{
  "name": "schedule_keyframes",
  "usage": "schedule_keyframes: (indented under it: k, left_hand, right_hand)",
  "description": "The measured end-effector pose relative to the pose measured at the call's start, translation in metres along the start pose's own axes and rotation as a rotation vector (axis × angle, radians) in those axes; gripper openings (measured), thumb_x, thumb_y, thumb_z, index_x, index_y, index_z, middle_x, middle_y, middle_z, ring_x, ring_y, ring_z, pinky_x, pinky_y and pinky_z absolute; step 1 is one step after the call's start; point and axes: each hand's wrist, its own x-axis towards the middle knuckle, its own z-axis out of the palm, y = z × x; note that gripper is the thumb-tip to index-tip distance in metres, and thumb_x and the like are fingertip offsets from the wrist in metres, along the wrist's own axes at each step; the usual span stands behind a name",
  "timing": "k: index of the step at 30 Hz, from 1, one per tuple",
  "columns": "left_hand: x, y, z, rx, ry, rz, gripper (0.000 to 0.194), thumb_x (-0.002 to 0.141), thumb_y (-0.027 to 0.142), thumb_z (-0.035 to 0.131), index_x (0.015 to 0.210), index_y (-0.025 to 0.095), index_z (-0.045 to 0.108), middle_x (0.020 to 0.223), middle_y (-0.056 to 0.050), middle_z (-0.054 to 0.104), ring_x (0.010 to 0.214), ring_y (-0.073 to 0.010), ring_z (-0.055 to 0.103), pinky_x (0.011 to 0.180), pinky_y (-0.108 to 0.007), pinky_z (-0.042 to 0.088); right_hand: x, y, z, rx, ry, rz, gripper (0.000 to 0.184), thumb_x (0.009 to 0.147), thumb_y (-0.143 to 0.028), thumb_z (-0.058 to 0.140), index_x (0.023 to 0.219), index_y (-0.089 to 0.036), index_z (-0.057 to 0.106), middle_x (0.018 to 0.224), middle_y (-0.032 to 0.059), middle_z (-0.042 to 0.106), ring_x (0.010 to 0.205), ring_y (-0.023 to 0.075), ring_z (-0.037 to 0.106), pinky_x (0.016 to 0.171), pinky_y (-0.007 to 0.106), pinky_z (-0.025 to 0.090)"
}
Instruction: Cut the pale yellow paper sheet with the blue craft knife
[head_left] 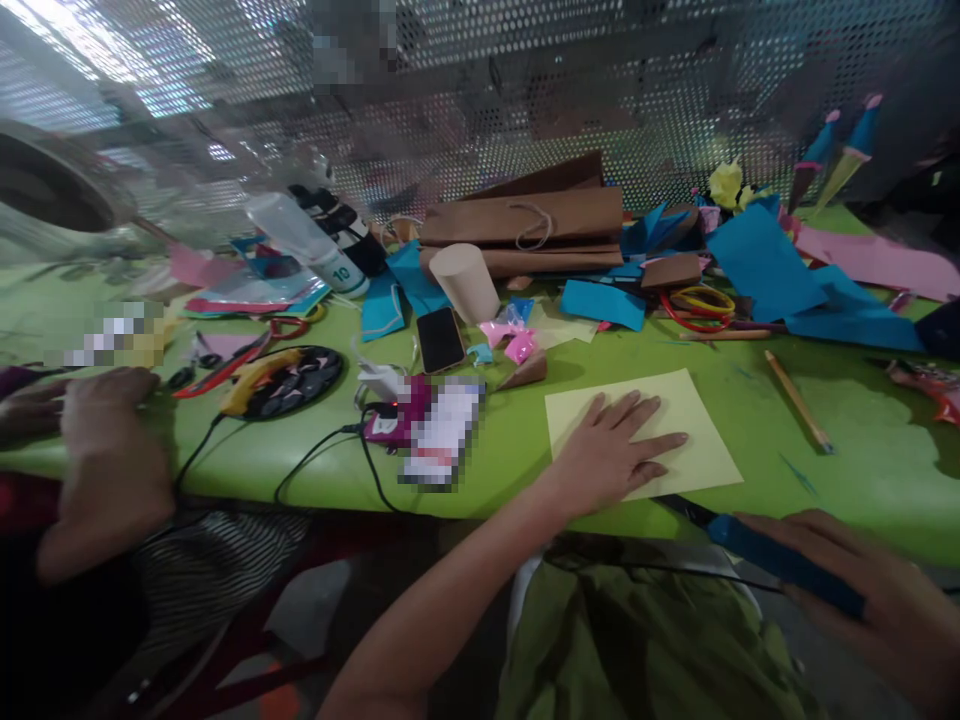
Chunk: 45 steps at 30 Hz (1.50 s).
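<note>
Table (892,450) in green, with a yellow sheet (705,430) under one palm.

The sheet lies beneath the left hand (604,455), open and spread flat, probably to steady it; its longer side seems to run sideways. The right hand (862,590), off the sheet's near right corner, is closed round a blue-handled tool (787,562), whose long axis slants up and left, dark end towards the sheet's near edge. Right of the left fingertips lies a pencil (799,400).

Lt. yel. sheet (701,455), blue tool handle (784,569), grn tabletop (892,470)
</note>
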Motion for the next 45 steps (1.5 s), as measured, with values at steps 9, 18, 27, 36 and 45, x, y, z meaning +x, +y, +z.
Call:
schedule_keyframes:
  k: [9, 18, 27, 36, 45]
  left_hand:
    - [0.014, 0.007, 0.005, -0.061, 0.029, -0.042, 0.052, 0.11, 0.053, 0.03, 0.16, 0.044, 0.038, 0.174, -0.002, 0.025, 0.161, -0.0301, 0.021, 0.126, -0.059, 0.022]
    - [-0.006, -0.019, -0.012, -0.09, -0.032, 0.023, 0.052, 0.109, 0.054, 0.032, 0.16, 0.042, 0.039, 0.174, -0.001, 0.025, 0.162, -0.0277, 0.019, 0.129, -0.055, 0.018]
    - [-0.009, -0.016, 0.001, 0.013, 0.047, 0.026, 0.056, 0.108, 0.059, 0.03, 0.16, 0.042, 0.038, 0.173, -0.003, 0.028, 0.16, -0.0289, 0.024, 0.126, -0.053, 0.023]
    - [-0.01, -0.015, 0.003, 0.059, 0.068, 0.017, 0.055, 0.108, 0.06, 0.029, 0.16, 0.044, 0.037, 0.173, 0.0, 0.027, 0.16, -0.0278, 0.024, 0.127, -0.051, 0.02]
    - [-0.011, -0.013, 0.004, 0.1, 0.067, 0.008, 0.057, 0.107, 0.062, 0.032, 0.161, 0.045, 0.035, 0.174, 0.0, 0.026, 0.16, -0.0279, 0.023, 0.126, -0.051, 0.021]
  right_hand:
    - [0.007, -0.015, 0.01, 0.02, 0.044, 0.069, 0.057, 0.093, -0.038, 0.059, 0.149, -0.047, 0.053, 0.128, 0.0045, 0.07, 0.099, 0.0268, 0.077, 0.077, 0.036, 0.064]
    - [0.007, -0.005, 0.012, 0.0, 0.05, 0.058, 0.057, 0.094, -0.046, 0.057, 0.15, -0.053, 0.048, 0.125, 0.0048, 0.07, 0.096, 0.0279, 0.078, 0.073, 0.039, 0.066]
    - [0.016, -0.023, 0.02, 0.037, 0.009, 0.044, 0.058, 0.093, -0.042, 0.056, 0.15, -0.052, 0.049, 0.126, 0.0046, 0.071, 0.098, 0.0281, 0.077, 0.076, 0.04, 0.066]
    - [0.02, -0.029, 0.027, 0.052, 0.05, -0.035, 0.057, 0.09, -0.041, 0.059, 0.146, -0.053, 0.055, 0.123, 0.0021, 0.076, 0.1, 0.0306, 0.078, 0.077, 0.043, 0.067]
    - [0.039, -0.061, 0.036, 0.034, 0.073, -0.1, 0.059, 0.09, -0.035, 0.059, 0.147, -0.049, 0.055, 0.125, 0.002, 0.075, 0.1, 0.0276, 0.079, 0.075, 0.038, 0.067]
